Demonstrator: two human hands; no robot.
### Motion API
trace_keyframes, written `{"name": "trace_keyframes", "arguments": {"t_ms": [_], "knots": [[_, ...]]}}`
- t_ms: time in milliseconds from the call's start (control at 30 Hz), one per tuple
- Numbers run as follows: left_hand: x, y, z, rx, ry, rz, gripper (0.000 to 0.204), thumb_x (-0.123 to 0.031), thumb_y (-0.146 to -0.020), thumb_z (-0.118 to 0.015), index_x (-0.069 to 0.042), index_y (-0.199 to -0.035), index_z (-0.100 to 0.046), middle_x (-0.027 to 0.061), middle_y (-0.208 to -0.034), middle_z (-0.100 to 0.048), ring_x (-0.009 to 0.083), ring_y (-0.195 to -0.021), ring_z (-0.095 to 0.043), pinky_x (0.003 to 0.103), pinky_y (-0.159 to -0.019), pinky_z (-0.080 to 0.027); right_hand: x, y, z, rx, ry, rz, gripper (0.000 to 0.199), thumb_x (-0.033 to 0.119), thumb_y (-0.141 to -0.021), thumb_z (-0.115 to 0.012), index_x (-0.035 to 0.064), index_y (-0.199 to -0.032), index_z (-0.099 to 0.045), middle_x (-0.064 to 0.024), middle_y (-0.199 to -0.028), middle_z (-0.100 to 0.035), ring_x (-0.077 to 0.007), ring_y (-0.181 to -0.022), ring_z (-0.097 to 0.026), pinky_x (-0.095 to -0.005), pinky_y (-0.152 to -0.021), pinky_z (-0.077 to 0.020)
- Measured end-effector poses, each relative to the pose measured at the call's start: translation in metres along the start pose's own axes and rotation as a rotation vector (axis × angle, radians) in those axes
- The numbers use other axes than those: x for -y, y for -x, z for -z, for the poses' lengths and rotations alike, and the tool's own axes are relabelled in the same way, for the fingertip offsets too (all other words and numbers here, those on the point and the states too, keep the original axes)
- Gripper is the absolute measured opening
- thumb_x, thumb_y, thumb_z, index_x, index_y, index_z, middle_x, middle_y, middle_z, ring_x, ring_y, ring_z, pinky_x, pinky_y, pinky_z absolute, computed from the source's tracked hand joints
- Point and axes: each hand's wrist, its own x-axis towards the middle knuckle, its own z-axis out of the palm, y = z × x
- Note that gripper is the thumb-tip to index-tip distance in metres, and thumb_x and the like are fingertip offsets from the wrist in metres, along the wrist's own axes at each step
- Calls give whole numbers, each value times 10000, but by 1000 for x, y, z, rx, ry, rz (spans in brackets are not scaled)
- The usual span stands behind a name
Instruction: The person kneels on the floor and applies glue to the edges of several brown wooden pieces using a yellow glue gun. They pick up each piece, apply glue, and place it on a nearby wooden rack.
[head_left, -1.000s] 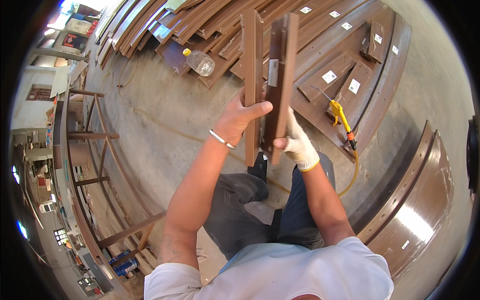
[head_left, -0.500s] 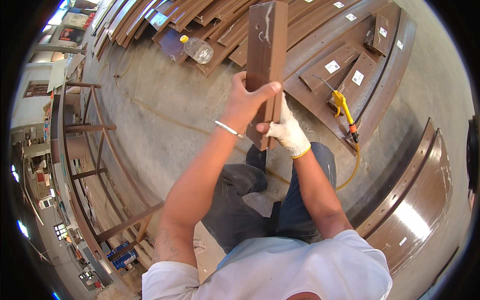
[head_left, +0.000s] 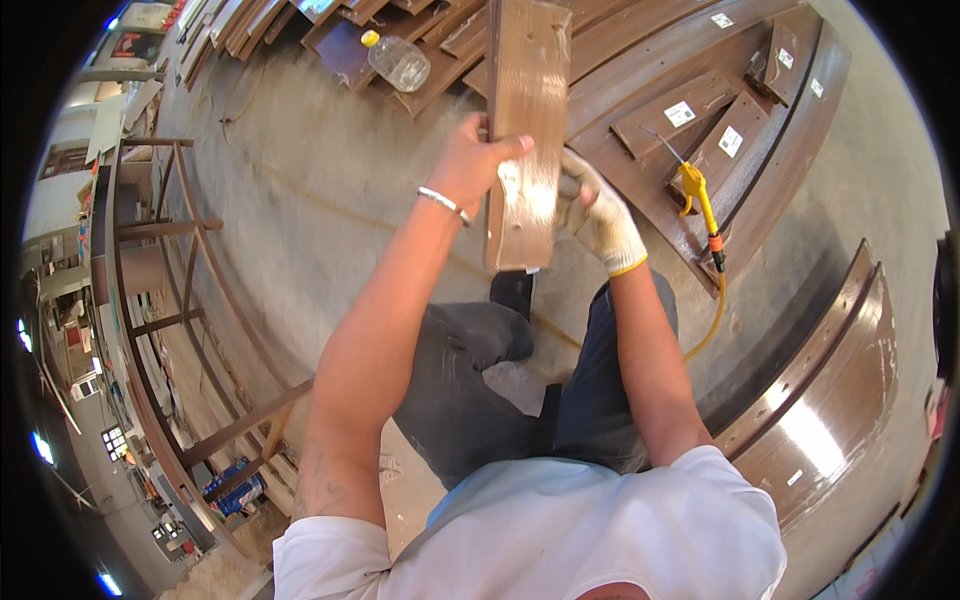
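Note:
A brown wooden board [head_left: 530, 120], glossy on the face toward me, stands lengthwise in front of me. My bare left hand [head_left: 478, 165], a silver bangle at its wrist, is closed around the board's left edge, thumb across the face. Beside the right edge is my right hand [head_left: 605, 215] in a white knitted work glove, its fingers loosely bent and apart, seemingly off the board. A yellow air blow gun [head_left: 695, 190] lies to the right on brown panels, joined to a yellow hose [head_left: 712, 325].
Several labelled brown wood panels [head_left: 640, 195] lie ahead and right. A clear plastic bottle [head_left: 400, 65] with a yellow cap rests at the stack's edge. More curved panels [head_left: 820, 390] lie at right. A brown frame [head_left: 200, 300] stands at left; a hose crosses the concrete floor [head_left: 330, 150].
The board has turned so its broad glossy face is toward me. My right hand has come off its lower end and moved slightly right and up; my left still grips it.

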Motion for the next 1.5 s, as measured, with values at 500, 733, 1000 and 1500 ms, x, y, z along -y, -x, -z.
{"name": "trace_keyframes", "arguments": {"t_ms": [500, 733, 1000, 1500], "knots": [[-29, 10, 9, -306, 128, -91, 548, -144, -872, -838, 123, -1277, -583, 179, -1115, -697, 243, -978, -712, 388, -823, -597, -141, 12, 126, -682, 1227, -954, 178, 179, -930, -659, 55, -1036, -729, -60, -698, -644, -214, -562, -610, -372, -501, -533], [-28, 18, 16, -326, 124, -66, 487, -166, -897, -830, 111, -1222, -596, 164, -1114, -698, 236, -971, -711, 378, -819, -596, -198, 36, 129, -1075, 137, -829, 238, 334, -1030, -590, 114, -1060, -676, -77, -930, -640, -197, -599, -568, -402, -451, -502], [-28, 20, 20, -336, 101, -57, 556, -114, -842, -849, 128, -1265, -583, 187, -1118, -701, 250, -958, -713, 394, -814, -596, -208, 28, 119, -1105, 229, -832, 106, 247, -980, -663, 156, -1029, -682, -37, -845, -636, -192, -672, -580, -379, -517, -520], [-25, 17, 36, -384, -58, -114, 476, -101, -836, -849, 83, -1202, -608, 160, -1065, -719, 216, -935, -707, 345, -835, -566, -38, 7, 2, -78, -202, 33, 215, 20, -898, -708, 101, -1091, -658, -61, -862, -637, -236, -766, -621, -400, -697, -508]]}}
